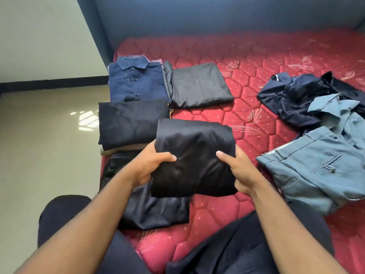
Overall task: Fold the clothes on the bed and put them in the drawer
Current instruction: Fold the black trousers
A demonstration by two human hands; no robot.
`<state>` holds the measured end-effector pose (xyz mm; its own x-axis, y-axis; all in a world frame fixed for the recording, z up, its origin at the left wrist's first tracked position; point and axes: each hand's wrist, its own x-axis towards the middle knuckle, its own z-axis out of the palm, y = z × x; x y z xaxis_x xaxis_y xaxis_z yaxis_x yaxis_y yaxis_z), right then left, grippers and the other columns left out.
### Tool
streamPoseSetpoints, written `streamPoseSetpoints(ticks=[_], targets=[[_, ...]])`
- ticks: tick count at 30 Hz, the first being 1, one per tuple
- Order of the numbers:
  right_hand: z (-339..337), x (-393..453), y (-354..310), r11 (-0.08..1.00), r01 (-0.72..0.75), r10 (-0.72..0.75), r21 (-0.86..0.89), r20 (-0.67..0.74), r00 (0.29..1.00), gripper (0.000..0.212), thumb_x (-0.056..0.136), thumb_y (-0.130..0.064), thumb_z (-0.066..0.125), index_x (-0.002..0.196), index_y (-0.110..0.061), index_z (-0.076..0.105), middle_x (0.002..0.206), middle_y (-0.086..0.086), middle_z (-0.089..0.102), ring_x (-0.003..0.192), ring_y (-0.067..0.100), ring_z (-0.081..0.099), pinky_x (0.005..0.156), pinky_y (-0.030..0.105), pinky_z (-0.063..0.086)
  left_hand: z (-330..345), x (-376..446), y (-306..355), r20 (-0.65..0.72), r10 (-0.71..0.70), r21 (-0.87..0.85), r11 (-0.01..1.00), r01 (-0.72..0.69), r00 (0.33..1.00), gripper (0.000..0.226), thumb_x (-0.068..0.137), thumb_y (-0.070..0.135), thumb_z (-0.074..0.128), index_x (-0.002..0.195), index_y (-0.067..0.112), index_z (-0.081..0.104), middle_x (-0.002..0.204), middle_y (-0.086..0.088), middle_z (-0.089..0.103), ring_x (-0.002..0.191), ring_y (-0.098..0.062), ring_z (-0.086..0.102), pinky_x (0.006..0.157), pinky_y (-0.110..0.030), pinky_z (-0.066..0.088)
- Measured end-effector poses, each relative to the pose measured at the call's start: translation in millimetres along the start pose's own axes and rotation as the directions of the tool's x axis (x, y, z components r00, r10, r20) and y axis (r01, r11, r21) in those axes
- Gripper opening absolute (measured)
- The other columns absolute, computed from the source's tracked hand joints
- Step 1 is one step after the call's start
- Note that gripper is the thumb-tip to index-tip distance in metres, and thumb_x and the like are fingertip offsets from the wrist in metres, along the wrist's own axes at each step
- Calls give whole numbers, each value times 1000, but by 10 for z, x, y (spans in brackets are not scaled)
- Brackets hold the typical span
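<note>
I hold a folded black garment [194, 147] above the red mattress [246, 56]. My left hand [153, 165] grips its left edge and my right hand [240, 171] grips its right edge, thumbs on top. Under it lies another folded dark garment [156, 210]. Folded pieces line the bed's left side: a navy button shirt [136, 80], a dark grey folded piece [199, 84] and a black folded piece [130, 121]. Unfolded clothes lie at the right: a dark navy heap [296, 95] and grey-blue trousers [316, 175].
The bed's blue-grey headboard [217, 18] runs along the back. A glossy beige floor [43, 135] lies to the left of the bed. My knees in dark trousers [246, 244] rest on the mattress's near edge. No drawer is in view.
</note>
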<state>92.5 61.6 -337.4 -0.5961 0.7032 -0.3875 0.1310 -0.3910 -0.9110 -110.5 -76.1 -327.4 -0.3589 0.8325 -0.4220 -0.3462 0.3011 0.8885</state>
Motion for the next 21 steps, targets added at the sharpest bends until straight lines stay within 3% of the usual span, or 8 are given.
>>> streamPoseSetpoints(ticks=[4, 7, 10, 12, 16, 18, 19, 21], targets=[[572, -311, 150, 1000, 21, -19, -15, 140, 990, 38, 94, 4, 54, 125, -17, 56, 116, 0, 71, 104, 13, 67, 90, 28, 54, -621, -733, -29, -119, 113, 88, 991, -103, 986, 51, 70, -4, 71, 117, 16, 62, 105, -1, 75, 94, -15, 72, 77, -27, 57], [933, -181, 611, 981, 38, -12, -189, 142, 990, 46, 91, 2, 60, 132, -19, 52, 123, -3, 67, 112, 10, 64, 100, 27, 49, -1083, -811, -453, -198, -6, 42, 999, 14, 980, 56, 71, 5, 76, 125, 11, 60, 116, -11, 72, 103, -26, 70, 89, -39, 55], [1164, -141, 1105, 928, 14, 10, -373, 63, 998, 60, 84, 5, 65, 138, -13, 47, 131, 0, 60, 120, 13, 57, 103, 20, 42, -1319, -789, -948, -324, -144, -43, 990, 137, 935, 38, 86, 8, 72, 122, 6, 60, 119, -19, 69, 101, -30, 70, 92, -43, 55], [1243, -142, 1151, 919, 4, 2, -394, 14, 1000, 60, 81, 10, 64, 133, -17, 49, 130, 1, 60, 115, 12, 58, 96, 16, 43, -1407, -734, -1055, -391, -94, 9, 994, 106, 916, 37, 84, 6, 73, 119, 7, 61, 114, -16, 71, 101, -29, 70, 90, -41, 56], [1222, -47, 1207, 862, 44, -21, -505, 52, 998, 75, 75, -5, 71, 143, -15, 40, 141, -2, 52, 128, 14, 51, 112, 34, 37, -1350, -753, -1009, -541, 91, 308, 946, 96, 836, 60, 81, 13, 75, 136, 19, 50, 124, -7, 65, 111, -27, 64, 102, -45, 48], [1143, 12, 1306, 811, 80, -64, -579, 47, 997, 97, 65, -27, 73, 151, -16, 30, 148, 1, 46, 135, 16, 44, 115, 39, 34, -1243, -774, -1025, -629, 329, 660, 705, 260, 705, 76, 82, 22, 74, 148, 21, 35, 142, -13, 48, 126, -38, 48, 104, -50, 41], [1092, 41, 1344, 802, 96, -84, -589, 48, 995, 103, 61, -33, 74, 151, -17, 28, 149, 2, 45, 136, 17, 43, 115, 40, 34, -1154, -754, -1033, -552, 494, 807, 518, 283, 672, 79, 82, 26, 74, 150, 21, 34, 148, -15, 41, 131, -41, 42, 103, -55, 39], [1056, -12, 1230, 790, 120, -107, -601, 58, 993, 104, 63, -24, 81, 152, -17, 27, 147, 3, 46, 134, 17, 45, 114, 35, 35, -931, -633, -1063, -232, 661, 973, 153, 175, 713, 74, 81, 35, 73, 147, 23, 42, 151, -13, 41, 137, -41, 39, 102, -63, 36]])
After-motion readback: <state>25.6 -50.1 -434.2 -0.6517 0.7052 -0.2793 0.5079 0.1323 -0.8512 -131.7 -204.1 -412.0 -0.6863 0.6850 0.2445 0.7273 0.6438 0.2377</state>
